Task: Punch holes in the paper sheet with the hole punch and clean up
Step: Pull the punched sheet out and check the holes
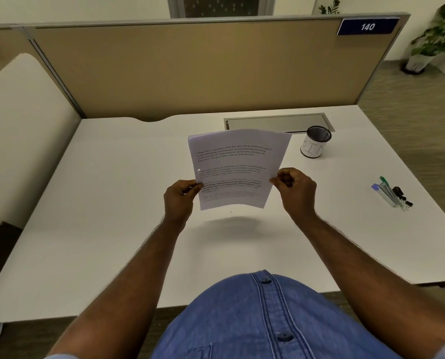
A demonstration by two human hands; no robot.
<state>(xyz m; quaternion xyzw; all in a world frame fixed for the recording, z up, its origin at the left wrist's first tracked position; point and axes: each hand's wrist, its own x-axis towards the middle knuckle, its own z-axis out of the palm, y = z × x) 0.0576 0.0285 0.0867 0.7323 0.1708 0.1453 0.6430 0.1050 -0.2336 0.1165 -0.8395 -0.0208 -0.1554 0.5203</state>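
Observation:
A printed paper sheet (pixel 235 167) is held upright above the white desk (pixel 112 216), its text facing me. One small punched hole shows near its left edge, about halfway up. My left hand (pixel 180 198) pinches the sheet's lower left edge. My right hand (pixel 294 187) pinches the lower right edge. A shadow of the sheet lies on the desk under it. No hole punch can be made out clearly; a small dark object lies among the items at the right.
A black mesh cup (pixel 316 145) with a white label marked "BIN" stands behind the sheet to the right. Pens and black clips (pixel 393 194) lie near the desk's right edge. A metal cable flap (pixel 273 123) and a tan partition (pixel 190 68) are at the back.

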